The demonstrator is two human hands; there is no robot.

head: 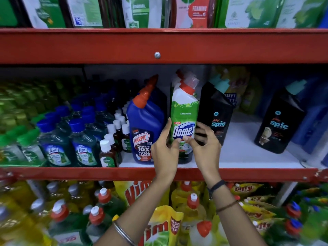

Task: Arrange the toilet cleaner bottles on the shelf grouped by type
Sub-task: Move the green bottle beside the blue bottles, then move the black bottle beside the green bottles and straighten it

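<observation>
Both hands, left [164, 150] and right [206, 148], grip the upright Domex bottle [184, 112] on the shelf [248, 150]. It stands between the Harpic bottle [144, 125] and a Spic bottle [215, 110].

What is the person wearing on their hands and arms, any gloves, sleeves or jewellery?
No gloves and no sleeves show: both forearms are bare. The left arm carries a thin silver metal bangle. The right wrist has a dark band, and further up the forearm sits a thin brown thread bracelet. No rings can be made out on the fingers.
</observation>
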